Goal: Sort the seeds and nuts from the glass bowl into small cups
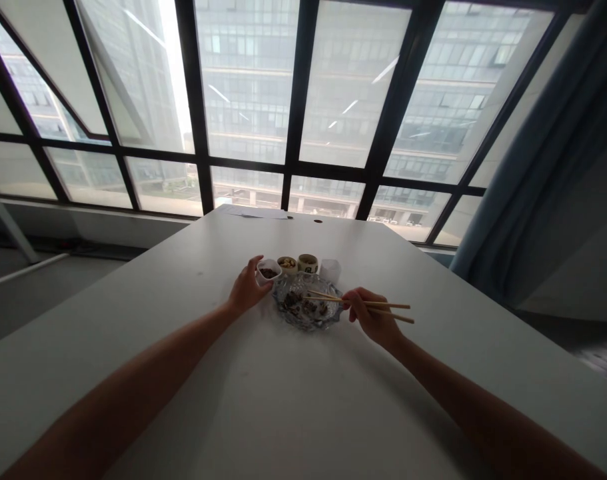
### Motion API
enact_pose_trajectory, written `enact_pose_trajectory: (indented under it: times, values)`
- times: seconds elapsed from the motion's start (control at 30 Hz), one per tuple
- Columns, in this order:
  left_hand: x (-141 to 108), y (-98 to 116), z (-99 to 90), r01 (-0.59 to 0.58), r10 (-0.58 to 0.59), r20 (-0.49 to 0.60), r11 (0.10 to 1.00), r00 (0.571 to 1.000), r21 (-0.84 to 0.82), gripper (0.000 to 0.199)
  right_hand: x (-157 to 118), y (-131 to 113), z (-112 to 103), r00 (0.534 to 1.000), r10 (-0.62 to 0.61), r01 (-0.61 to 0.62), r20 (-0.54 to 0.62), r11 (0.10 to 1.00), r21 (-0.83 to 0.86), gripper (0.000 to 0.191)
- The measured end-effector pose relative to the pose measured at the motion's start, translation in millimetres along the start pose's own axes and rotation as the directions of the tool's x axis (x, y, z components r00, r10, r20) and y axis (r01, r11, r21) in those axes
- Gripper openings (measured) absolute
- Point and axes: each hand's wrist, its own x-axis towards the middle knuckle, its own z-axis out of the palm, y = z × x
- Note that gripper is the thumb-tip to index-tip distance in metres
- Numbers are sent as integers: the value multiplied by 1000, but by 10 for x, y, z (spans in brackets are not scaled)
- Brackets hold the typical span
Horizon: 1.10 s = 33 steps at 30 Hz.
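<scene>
Out at the scalloped glass bowl [308, 325], your right hand [372, 312] was wrapped round wooden chopsticks [390, 305], tips over the mixed dark bits [293, 300] — picking through them, I'd guess, though I couldn't tell if they'd nipped anything. Your left hand [247, 288] gripped a white cup [269, 273] at the bowl's left, thumb and finger. Next move probably called for a firm pinch and a steady cup. A tan-filled cup [287, 265], marked cup [309, 268] and translucent cup [330, 270] crowded the far rim — roomiest side was the white table [283, 400] nearest you.
</scene>
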Motion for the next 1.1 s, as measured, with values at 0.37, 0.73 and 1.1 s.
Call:
enact_pose_trajectory:
  times: [0.37, 0.73, 1.1]
  values:
    - [0, 9, 6, 18, -18, -1, 999, 1000, 34, 69, -40, 12, 83, 999, -24, 21, -27, 996, -84, 45]
    - [-20, 47, -10, -25, 25, 6, 998, 1000, 52, 69, -33, -93, 57, 997, 18, -16, -73, 999, 37, 46]
    - [-33, 39, -13, -103, 103, 3, 993, 995, 57, 68, 150, 192, 80, 880, 402, -245, -252, 840, 483, 56]
